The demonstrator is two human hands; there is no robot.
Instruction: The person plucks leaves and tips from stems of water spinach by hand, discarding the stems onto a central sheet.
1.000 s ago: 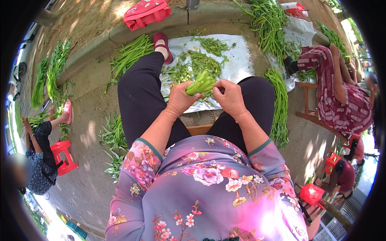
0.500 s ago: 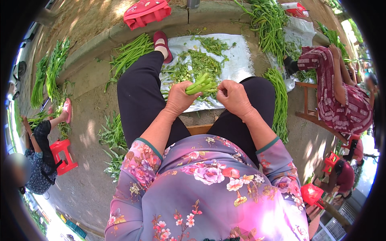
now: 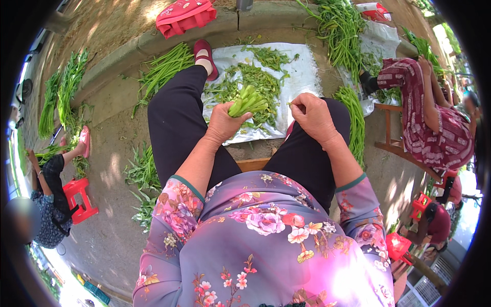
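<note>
My left hand [image 3: 223, 124] is closed around a short bunch of green vegetable stalks [image 3: 249, 101], their ends fanning toward the middle. To the right, above my right knee, my right hand [image 3: 313, 116] is pinched, apart from the bunch. A tiny greenish speck shows at its fingertips, too small to name. Beneath both hands a white plastic sheet [image 3: 302, 77] lies on the ground between my legs. Loose leaf trimmings [image 3: 258, 79] are scattered over it.
Long green stalks [image 3: 166, 69] lie left of my foot, more stalks [image 3: 352, 123] beside my right knee, and leafy greens [image 3: 142, 166] at left. A red bag [image 3: 186, 19] sits beyond the curb. People sit on both sides, near a red stool [image 3: 79, 199] and a wooden chair [image 3: 394, 143].
My right hand has moved away from the stalks, to the right and slightly up. My left hand has shifted a little left with the bunch, which now tilts more upright.
</note>
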